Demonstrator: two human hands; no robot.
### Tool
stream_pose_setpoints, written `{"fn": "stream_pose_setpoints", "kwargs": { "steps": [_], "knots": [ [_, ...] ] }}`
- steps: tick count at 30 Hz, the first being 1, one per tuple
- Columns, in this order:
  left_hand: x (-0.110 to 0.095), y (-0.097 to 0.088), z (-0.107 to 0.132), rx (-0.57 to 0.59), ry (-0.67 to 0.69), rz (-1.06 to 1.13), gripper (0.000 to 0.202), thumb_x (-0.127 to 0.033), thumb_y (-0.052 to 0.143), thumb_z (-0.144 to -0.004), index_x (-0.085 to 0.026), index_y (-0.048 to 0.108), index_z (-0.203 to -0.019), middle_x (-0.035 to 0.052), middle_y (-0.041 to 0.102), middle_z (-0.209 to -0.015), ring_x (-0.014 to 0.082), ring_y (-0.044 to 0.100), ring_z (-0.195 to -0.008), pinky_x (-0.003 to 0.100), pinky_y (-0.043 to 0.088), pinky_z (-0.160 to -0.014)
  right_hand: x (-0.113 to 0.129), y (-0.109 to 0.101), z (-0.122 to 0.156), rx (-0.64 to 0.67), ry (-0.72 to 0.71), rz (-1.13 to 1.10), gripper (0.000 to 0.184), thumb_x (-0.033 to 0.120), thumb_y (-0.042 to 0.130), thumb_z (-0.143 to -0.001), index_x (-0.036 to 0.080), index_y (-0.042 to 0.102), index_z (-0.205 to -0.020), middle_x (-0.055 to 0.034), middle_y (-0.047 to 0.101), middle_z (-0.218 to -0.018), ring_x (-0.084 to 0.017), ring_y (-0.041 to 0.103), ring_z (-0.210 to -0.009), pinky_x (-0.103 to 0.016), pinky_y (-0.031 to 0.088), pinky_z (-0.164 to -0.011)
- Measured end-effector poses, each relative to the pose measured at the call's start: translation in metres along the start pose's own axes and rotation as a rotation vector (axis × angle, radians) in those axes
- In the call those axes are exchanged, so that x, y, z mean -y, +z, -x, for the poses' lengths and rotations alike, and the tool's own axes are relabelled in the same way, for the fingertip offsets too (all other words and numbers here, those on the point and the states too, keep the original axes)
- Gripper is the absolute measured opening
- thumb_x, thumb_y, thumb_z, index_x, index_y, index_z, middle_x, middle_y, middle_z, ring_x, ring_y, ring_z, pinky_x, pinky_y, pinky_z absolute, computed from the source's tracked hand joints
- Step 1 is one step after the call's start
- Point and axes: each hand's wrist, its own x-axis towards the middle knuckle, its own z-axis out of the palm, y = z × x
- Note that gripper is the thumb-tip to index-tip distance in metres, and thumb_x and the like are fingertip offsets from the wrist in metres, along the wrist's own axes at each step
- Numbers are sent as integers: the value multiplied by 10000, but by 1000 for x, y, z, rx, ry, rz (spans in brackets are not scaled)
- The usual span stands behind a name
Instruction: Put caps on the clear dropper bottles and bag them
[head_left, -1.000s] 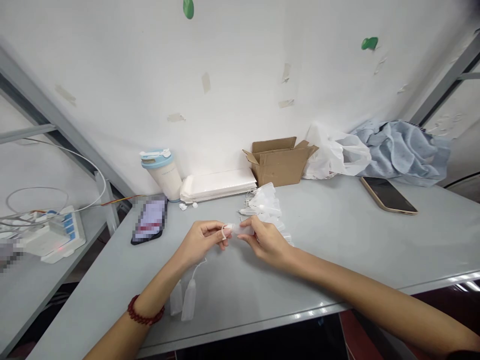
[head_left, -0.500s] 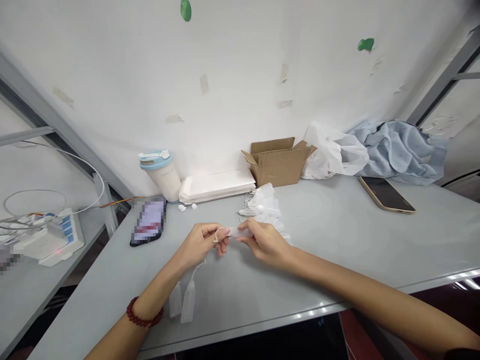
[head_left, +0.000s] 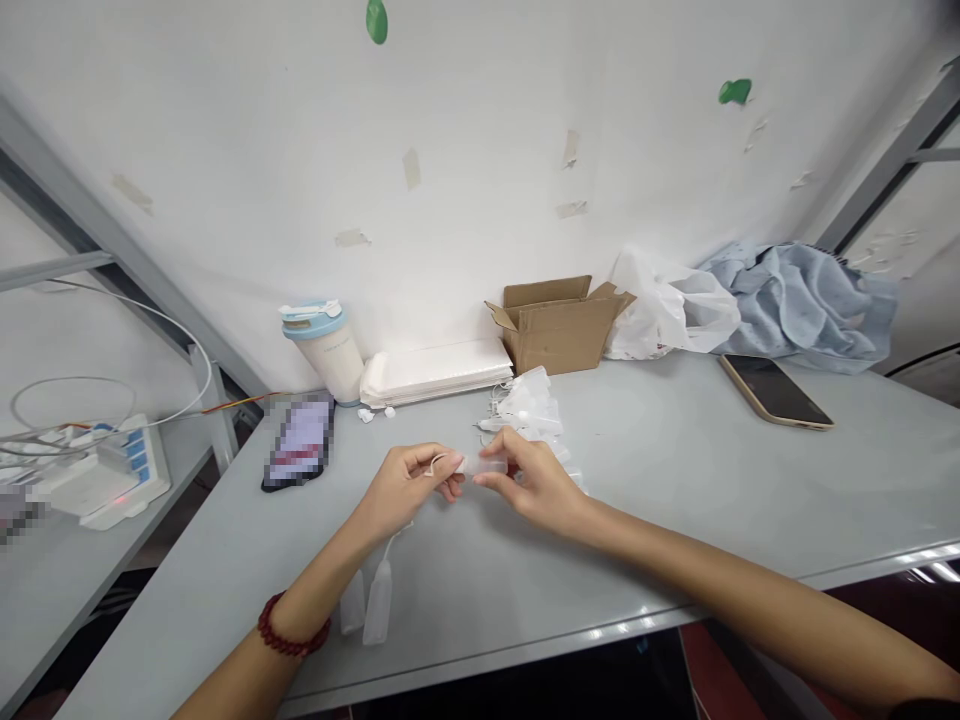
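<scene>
Both hands meet over the desk point(head_left: 600, 560) at a small translucent plastic bottle point(head_left: 484, 465) lying sideways. My left hand point(head_left: 411, 485) pinches its narrow left end, and a thin white cord point(head_left: 433, 464) loops out over the thumb. The part between those fingers is hidden. At the other end, my right hand point(head_left: 536, 485) holds the body between thumb and fingers. Just behind the right hand lies a pile of similar translucent bottles point(head_left: 529, 405). Two more, including a corded bottle point(head_left: 379, 603), rest beside my left forearm.
Along the wall stand a blue-lidded cup point(head_left: 328, 350), a stack of white sheets or envelopes point(head_left: 439, 370), an open cardboard box point(head_left: 562, 335), a white plastic bag point(head_left: 667, 305) and blue cloth point(head_left: 806, 300). One phone point(head_left: 300, 440) lies left, another phone point(head_left: 776, 390) right. A power strip point(head_left: 127, 475) sits far left.
The right fingers have shifted slightly along the bottle, so more of its body shows between the hands. The left hand keeps its pinch. The view has moved slightly.
</scene>
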Motion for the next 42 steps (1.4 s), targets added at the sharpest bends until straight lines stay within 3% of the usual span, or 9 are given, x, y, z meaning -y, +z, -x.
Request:
{"fn": "stream_pose_setpoints", "kwargs": {
  "steps": [3, 6, 14, 18, 23, 28, 32, 34, 42],
  "knots": [
    [1, 0, -1, 73, -69, 22, 395, -453, 503, -848, -131, 620, -652, 23, 614, -577, 139, 589, -518, 265, 488, -563, -7, 4, 5, -29, -225, 143, 68, 238, 505, -858, 201, 473, -906, -54, 625, -795, -164, 582, -654, -280, 440, -586],
    [1, 0, 1, 125, -86, 67, 423, -469, 478, -860, -133, 600, -635, 16, 597, -572, 128, 573, -491, 260, 469, -546, -9, 6, 6, -30, -307, 170, 51, 239, 476, -878, 207, 459, -913, -81, 629, -873, -189, 604, -754, -298, 456, -642],
    [-7, 4, 7, 71, 26, -67, 309, -384, 527, -842, -136, 632, -691, 23, 619, -611, 146, 589, -581, 264, 472, -624, 9, -4, 4, 80, -16, -14, 94, 274, 502, -858, 206, 443, -830, 33, 505, -644, -120, 469, -573, -237, 350, -545],
    [-5, 8, 9, 11, 81, -84, 216, -333, 567, -815, -141, 663, -834, 31, 634, -698, 159, 597, -666, 271, 482, -669, 10, -4, -1, 111, 155, -298, 160, 313, 519, -826, 206, 422, -759, 63, 430, -570, -88, 366, -476, -212, 277, -462],
    [-2, 12, 8, -102, 163, -136, 176, -323, 624, -770, -155, 669, -795, 35, 648, -748, 157, 580, -684, 251, 486, -642, 11, -3, -6, 163, 329, -621, 221, 368, 516, -805, 218, 368, -740, 88, 417, -505, -71, 305, -385, -196, 242, -388],
    [-5, 6, 5, 18, 72, -23, 253, -369, 560, -822, -142, 669, -845, 27, 652, -671, 162, 613, -653, 273, 503, -660, 10, 0, 1, 41, 79, -203, 160, 342, 525, -844, 204, 444, -825, 30, 536, -607, -116, 477, -521, -237, 374, -499],
    [-8, 0, 4, 130, -22, -4, 344, -407, 494, -861, -134, 647, -720, 35, 639, -640, 152, 604, -604, 265, 488, -629, -1, 5, 7, 9, -268, 138, 79, 273, 461, -885, 197, 458, -903, -68, 619, -809, -177, 578, -701, -299, 448, -617],
    [-9, 0, 5, 163, -61, 1, 393, -439, 472, -865, -137, 611, -655, 35, 621, -639, 147, 592, -581, 262, 477, -611, -4, 6, 8, 2, -342, 206, 85, 277, 434, -897, 197, 461, -910, -98, 627, -867, -199, 593, -758, -316, 458, -639],
    [-5, 7, 8, 71, 12, -151, 460, -460, 435, -868, -180, 454, -503, -37, 441, -418, 114, 445, -467, 244, 418, -607, 12, -1, 5, 71, 29, -64, 209, 392, 507, -867, 198, 467, -800, 14, 566, -648, -102, 443, -514, -225, 333, -483]
  ]
}}
